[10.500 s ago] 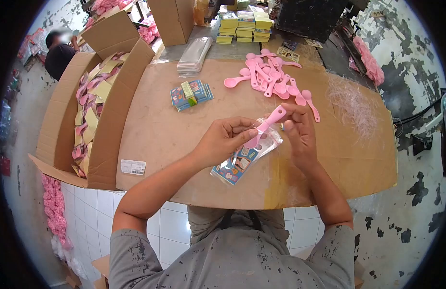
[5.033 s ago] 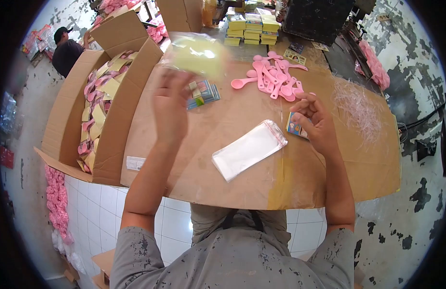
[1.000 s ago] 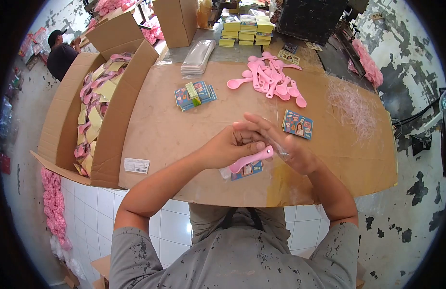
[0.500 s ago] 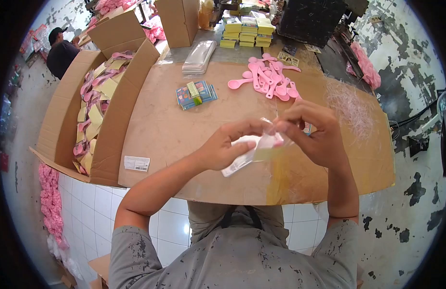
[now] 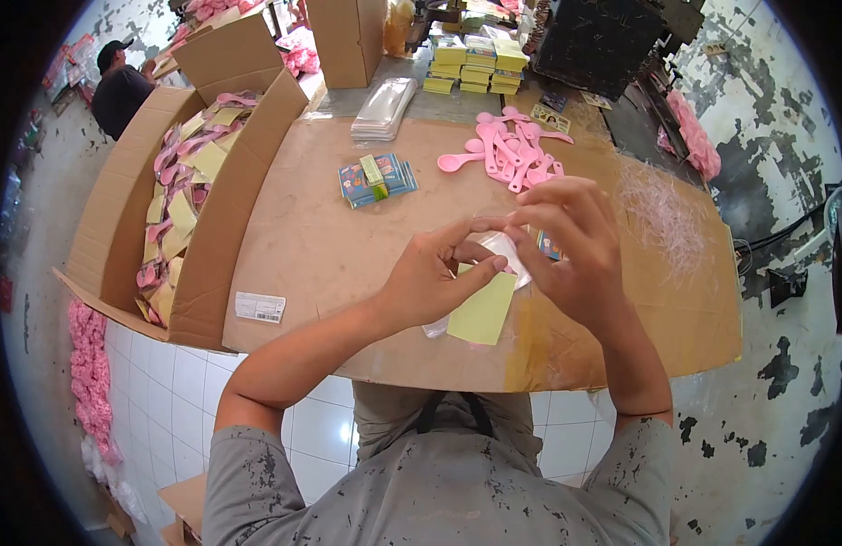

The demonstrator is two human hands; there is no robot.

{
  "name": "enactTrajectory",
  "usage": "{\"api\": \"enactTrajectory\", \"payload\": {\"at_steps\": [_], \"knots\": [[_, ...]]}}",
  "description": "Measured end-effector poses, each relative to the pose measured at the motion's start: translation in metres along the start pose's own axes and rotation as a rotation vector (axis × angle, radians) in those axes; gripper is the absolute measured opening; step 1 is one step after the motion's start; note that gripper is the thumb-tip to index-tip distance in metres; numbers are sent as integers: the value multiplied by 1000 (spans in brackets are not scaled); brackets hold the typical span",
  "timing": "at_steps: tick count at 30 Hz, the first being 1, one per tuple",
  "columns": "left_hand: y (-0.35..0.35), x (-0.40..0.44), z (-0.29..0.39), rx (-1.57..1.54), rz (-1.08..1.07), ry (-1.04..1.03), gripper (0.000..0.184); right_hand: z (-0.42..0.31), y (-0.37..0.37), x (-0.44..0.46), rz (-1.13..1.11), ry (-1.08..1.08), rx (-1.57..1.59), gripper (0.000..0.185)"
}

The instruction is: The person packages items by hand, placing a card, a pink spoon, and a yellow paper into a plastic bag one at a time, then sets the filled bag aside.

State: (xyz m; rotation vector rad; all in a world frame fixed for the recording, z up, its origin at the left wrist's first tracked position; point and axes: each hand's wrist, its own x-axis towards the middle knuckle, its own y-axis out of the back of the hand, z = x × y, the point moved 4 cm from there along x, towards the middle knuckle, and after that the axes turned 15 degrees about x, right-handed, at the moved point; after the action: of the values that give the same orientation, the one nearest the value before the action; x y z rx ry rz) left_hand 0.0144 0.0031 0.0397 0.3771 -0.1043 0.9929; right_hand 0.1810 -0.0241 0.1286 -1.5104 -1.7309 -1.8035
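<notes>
One left hand (image 5: 439,278) pinched yellow card (image 5: 483,311), right hand (image 5: 575,255) just beside, grip unclear, pink spoons (image 5: 509,156) lay twelve o'clock of both, filled carton (image 5: 241,205) nine o'clock.

Card (image 5: 483,311) I hold: paper, matt, smooth. Sleeves (image 5: 384,107): thin clear plastic, glossy, catching light. Spoons (image 5: 491,156): moulded plastic, smooth, soft sheen. Tabletop (image 5: 339,264): cardboard, matt, lightly scuffed, tape (image 5: 527,353) slightly shiny. Box (image 5: 100,227): matt cardboard too. Label (image 5: 260,307): smooth paper. Strands (image 5: 662,214): fine, glassy-looking plastic. My shirt (image 5: 439,491): matt cloth. Floor (image 5: 319,426): glossy tile. Wall (image 5: 766,55): rough, flaking paint.
</notes>
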Motion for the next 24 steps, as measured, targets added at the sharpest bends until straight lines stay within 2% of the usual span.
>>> {"api": "enactTrajectory", "payload": {"at_steps": [2,5,9,11,14,15,18,24], "knots": [[-2,-1,-5,53,67,-104,39,-2,-11,-1,-43,38,-83,22],[2,-4,14,330,-18,50,41,-6,-22,-2,-121,114,-220,21],[-1,-2,-7,363,-3,-23,52,-4,-38,-5,-188,119,-354,20],[-7,-2,-19,342,27,-76,57,8,-34,-7,-144,20,-305,18],[-10,-3,-1,345,-144,-12,59,36,-13,-5,12,-171,-131,15],[-10,-2,-4,306,-137,-1,59,45,-4,-7,77,-243,-57,14],[-9,0,-17,228,-99,17,59,36,11,-10,-71,-169,39,15],[-9,-1,-9,386,-50,-41,59,8,-22,-29,-103,68,-215,19]]}}
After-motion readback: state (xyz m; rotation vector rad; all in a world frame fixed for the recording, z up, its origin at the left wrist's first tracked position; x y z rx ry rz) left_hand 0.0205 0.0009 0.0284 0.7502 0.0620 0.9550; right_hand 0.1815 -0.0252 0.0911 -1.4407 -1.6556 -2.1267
